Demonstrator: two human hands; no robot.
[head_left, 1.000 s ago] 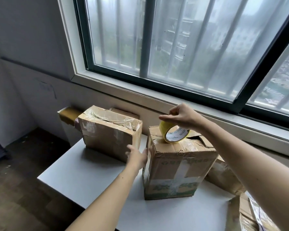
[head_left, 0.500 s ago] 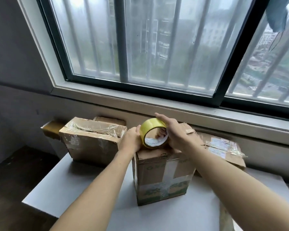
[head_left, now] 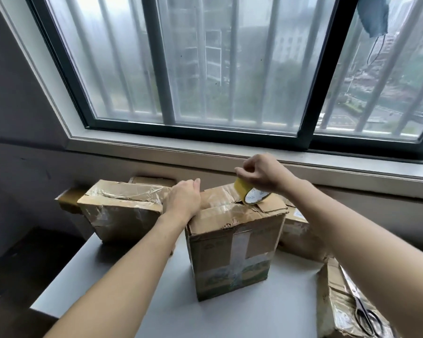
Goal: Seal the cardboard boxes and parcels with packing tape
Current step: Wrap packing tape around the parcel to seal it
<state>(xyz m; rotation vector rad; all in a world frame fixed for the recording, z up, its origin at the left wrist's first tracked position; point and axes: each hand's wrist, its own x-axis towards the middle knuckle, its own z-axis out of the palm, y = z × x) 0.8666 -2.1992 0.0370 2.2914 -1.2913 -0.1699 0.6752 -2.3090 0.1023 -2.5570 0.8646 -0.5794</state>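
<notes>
Middle box [head_left: 232, 252] stands upright on the white table [head_left: 230, 318], near the centre, top flaps folded down but creased and uneven. An old strip of clear tape runs down its front face.

Left hand [head_left: 183, 198] lies on the box's top-left corner, palm down, fingers fairly straight and pressing on the flap; it grips nothing.

Right hand [head_left: 261, 174] is over the far right part of the box top, fingers curled, pinching the yellow tape roll [head_left: 250, 196] from above. The roll stands on edge, tilted, its lower rim touching the top of the box. Whether any tape is pulled out, the view doesn't show.

Other parcels:
- left box [head_left: 122, 211] – just beside the middle one, lying tilted, top covered in wrinkled clear tape
- rear box [head_left: 300, 235] – behind and to the right of the middle one, mostly hidden
- corner box [head_left: 337, 301] – at the lower right edge, partly under the right forearm, with scissors [head_left: 364, 313] lying on top

Barred window [head_left: 205, 69] behind the table.
</notes>
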